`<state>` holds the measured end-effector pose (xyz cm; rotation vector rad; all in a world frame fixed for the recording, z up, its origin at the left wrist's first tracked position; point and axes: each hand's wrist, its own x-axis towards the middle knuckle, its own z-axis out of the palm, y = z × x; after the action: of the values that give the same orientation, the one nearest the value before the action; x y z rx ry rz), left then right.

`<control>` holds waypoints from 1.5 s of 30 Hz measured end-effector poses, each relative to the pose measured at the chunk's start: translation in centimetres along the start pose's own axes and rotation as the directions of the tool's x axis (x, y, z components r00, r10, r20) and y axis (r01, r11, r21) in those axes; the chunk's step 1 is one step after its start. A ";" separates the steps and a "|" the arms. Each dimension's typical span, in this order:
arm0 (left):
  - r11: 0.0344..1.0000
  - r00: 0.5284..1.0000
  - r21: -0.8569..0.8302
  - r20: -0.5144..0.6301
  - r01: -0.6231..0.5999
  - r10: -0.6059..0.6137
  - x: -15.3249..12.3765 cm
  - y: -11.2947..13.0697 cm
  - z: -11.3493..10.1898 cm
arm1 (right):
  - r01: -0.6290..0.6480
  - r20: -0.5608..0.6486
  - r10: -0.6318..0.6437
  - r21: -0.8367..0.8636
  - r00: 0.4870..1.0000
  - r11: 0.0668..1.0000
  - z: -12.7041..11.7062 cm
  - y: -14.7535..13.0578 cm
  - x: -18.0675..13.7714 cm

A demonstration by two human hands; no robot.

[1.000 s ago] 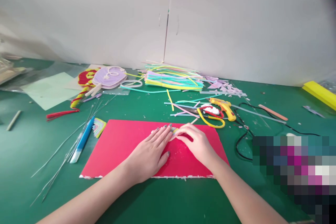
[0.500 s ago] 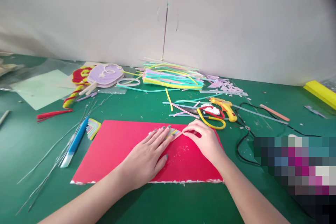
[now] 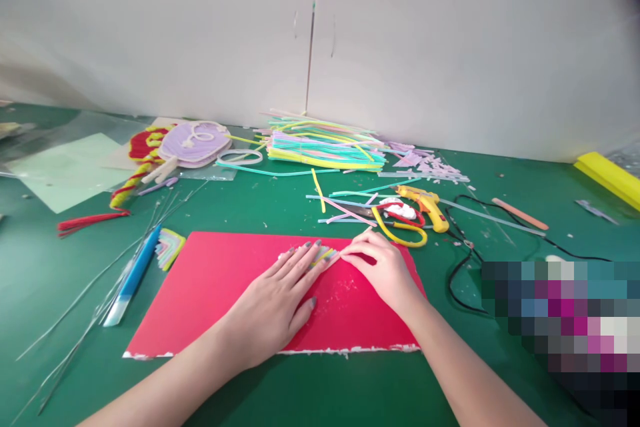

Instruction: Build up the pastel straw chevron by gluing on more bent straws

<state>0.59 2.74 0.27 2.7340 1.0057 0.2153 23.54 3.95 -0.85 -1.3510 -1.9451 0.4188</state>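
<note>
A red board (image 3: 215, 280) with a ragged white front edge lies flat before me. My left hand (image 3: 273, 303) rests palm down on it, fingers stretched over a small piece of pastel strips (image 3: 326, 255), most of which is hidden. With thumb and forefinger, my right hand (image 3: 383, 267) pinches the end of a pale pink strip at the right side of that piece. Left of the board sits a rainbow-like piece (image 3: 170, 248) of pastel strips with a yellow outer band.
Behind the board are scissors (image 3: 400, 235), a yellow glue gun (image 3: 425, 205) with a black cord, and loose strips. Farther back lies a pile of coloured strips (image 3: 325, 150). A blue cutter (image 3: 135, 273), thin wires (image 3: 75, 327) and a purple fan-shaped craft (image 3: 195, 145) are on the left.
The view has shifted slightly, so most things sit a little farther left. Both hands keep almost the same pose on the strips.
</note>
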 end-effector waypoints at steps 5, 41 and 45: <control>1.000 0.998 -0.013 -0.058 0.002 -0.003 -0.3 0.0 0.0 | 0.020 -0.010 -0.020 -0.008 1.000 1.000 0.1 0.0 0.0; 0.891 0.848 -0.355 -0.341 0.284 -0.406 0.1 -3.2 -1.5 | -0.145 -0.403 0.049 -0.213 0.914 0.966 -0.7 3.4 0.2; 0.902 0.851 -0.333 -0.353 0.274 -0.389 0.1 -3.4 -1.1 | -0.175 -0.487 0.061 -0.192 0.871 0.966 -0.6 3.7 0.1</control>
<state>-1.70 5.51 0.48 2.2582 1.4213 0.8314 26.47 5.43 -2.66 -1.5535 -1.5311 -0.0938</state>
